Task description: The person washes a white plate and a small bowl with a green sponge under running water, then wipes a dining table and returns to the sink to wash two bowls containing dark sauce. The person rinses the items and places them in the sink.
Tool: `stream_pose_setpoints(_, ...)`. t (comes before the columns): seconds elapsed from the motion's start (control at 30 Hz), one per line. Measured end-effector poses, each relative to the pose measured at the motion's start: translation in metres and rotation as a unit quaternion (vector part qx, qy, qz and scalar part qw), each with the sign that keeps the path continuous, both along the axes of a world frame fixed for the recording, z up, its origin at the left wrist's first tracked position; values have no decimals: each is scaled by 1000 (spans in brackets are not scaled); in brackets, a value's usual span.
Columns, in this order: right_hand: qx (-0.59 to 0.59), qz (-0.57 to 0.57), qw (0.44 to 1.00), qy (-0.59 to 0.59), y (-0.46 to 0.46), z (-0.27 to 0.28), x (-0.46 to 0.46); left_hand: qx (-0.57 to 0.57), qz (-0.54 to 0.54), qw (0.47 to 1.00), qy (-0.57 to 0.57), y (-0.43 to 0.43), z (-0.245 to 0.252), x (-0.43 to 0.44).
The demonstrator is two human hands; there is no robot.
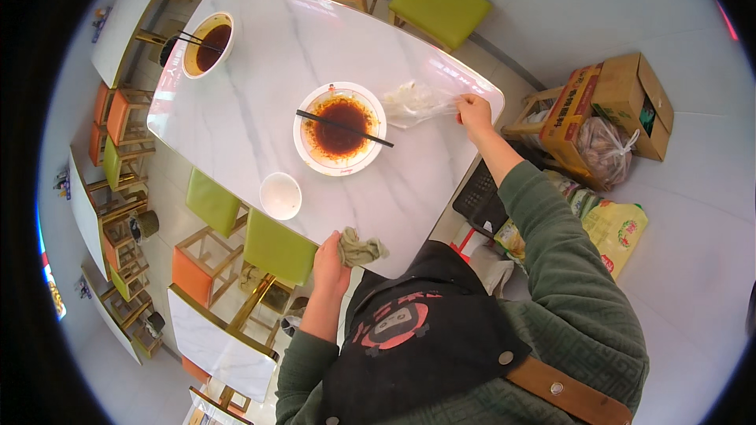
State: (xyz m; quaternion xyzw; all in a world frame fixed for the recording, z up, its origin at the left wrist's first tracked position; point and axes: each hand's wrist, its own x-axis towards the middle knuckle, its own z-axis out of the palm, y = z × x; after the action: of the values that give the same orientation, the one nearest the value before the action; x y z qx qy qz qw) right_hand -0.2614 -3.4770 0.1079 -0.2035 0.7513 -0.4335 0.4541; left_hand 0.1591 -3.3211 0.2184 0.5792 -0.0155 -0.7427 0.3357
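My left hand (331,265) grips a crumpled green cloth (360,248) at the near edge of the marble-patterned table (260,112). At the right, my right hand (474,114) pinches one end of a clear plastic bag (416,103), which lies stretched across the tabletop with some pale matter in it. The bag reaches the rim of a white bowl (378,109) holding dark red-brown broth (338,140). Black chopsticks (322,119) rest across that bowl. Closer to my left hand stands a small white cup (281,196). A second bowl (190,50) with dark broth and chopsticks sits at the far left.
Green stools (280,245) and an orange stool (192,274) stand along the table's left side; others (440,6) line the far side. Cardboard boxes (629,103), a tied bag (605,147), a black crate (481,195) and yellow sacks (614,233) crowd the right. More tables (221,342) lie left.
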Motion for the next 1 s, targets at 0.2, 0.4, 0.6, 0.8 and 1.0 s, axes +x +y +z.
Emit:
stream_pose_setpoints(0.2, 22, 48, 999, -4, 2, 15, 1, -28, -75, 993, -84, -26, -28, -23)
stream_pose_setpoints(0.4, -150, 364, 842, 368, -5, 77, 10, -36, -123, 987, -92, -44, -52, -36)
stream_pose_setpoints(0.6, -125, 590, 642, 474, -18, 80, 68, -46, -141, 985, -90, -37, -54, -35)
stream_pose_setpoints(0.8, -157, 578, 660, 454, -22, 33, 57, -27, -69, 997, 15, -37, -51, -42)
stream_pose_setpoints(1.0, -87, 536, 699, 466, -16, 27, 17, -58, -8, 995, 78, -54, -49, -56)
